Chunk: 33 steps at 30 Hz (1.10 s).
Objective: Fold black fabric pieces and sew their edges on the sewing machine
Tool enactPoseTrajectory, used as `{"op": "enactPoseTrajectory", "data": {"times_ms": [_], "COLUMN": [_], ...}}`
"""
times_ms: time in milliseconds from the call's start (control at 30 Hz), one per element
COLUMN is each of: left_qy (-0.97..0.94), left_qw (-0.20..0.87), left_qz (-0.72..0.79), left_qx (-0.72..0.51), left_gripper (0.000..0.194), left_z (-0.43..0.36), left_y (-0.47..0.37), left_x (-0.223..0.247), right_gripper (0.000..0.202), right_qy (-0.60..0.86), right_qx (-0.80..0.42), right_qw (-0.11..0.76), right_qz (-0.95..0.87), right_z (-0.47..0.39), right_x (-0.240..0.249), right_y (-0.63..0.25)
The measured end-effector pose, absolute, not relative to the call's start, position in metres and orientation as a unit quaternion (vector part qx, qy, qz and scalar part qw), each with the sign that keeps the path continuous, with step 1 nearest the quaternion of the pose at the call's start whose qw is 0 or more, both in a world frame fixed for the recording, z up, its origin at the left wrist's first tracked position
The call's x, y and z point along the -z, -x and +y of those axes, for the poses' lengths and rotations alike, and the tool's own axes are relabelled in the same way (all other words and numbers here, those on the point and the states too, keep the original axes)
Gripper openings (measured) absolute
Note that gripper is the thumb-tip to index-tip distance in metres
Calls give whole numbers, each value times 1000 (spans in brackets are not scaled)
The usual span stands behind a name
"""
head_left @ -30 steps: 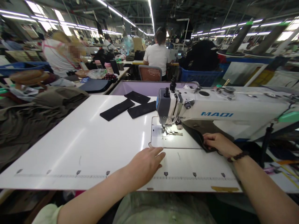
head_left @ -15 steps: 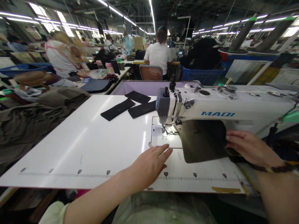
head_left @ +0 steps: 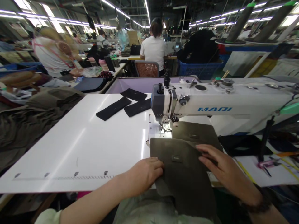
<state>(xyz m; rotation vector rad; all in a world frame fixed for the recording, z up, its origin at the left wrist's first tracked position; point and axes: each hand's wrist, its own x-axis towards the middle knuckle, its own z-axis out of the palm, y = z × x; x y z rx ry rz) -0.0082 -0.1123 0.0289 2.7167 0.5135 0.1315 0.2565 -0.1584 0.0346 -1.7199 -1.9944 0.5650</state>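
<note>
A dark olive fabric piece with a small label hangs over the table's front edge. My left hand has its fingers closed on the left edge of this piece. My right hand holds its upper right edge between thumb and fingers. Behind it, a second olive piece, also labelled, lies flat under the arm of the white sewing machine. The lit needle area is just left of that second piece.
Three black fabric strips lie on the white table left of the machine head. Olive fabric is heaped at the left. Scissors with pink handles lie at the right. A person sits ahead.
A labelled olive piece now lies in front of the needle, with both hands on it. My left hand has closed on its edge; my right hand has moved left and toward me. Another piece shows behind.
</note>
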Motion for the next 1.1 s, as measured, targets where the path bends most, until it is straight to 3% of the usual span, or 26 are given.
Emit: {"op": "enactPoseTrajectory", "data": {"times_ms": [167, 267, 467, 633, 800, 867, 967, 1100], "left_qy": [-930, -894, -815, -757, -717, -724, -756, -779], "left_qw": [229, 258, 359, 423, 398, 388, 359, 314], "left_qz": [283, 355, 432, 453, 527, 526, 500, 490], "left_qx": [-60, -85, -145, -208, -225, -221, -221, -234], "left_gripper": [28, 26, 19, 19, 20, 21, 28, 39], "left_z": [-121, -125, -127, -118, -113, -113, -114, -116], "left_y": [53, 76, 95, 102, 104, 101, 97, 96], "left_x": [-30, -26, -28, -29, -22, -21, -18, -15], "right_gripper": [42, 42, 71, 56, 87, 81, 53, 33], "right_qy": [646, 650, 449, 388, 375, 439, 527, 487], "right_qx": [-64, -20, -305, -375, -417, -379, -323, -373], "right_qw": [146, 156, 61, 29, 20, 39, 110, 207], "right_qz": [-746, -743, -837, -842, -828, -814, -778, -762], "right_z": [-120, -117, -140, -134, -126, -123, -121, -125], "right_x": [6, 1, -34, -37, -38, -35, -26, -18], "right_y": [-291, -288, -230, -203, -206, -207, -207, -206]}}
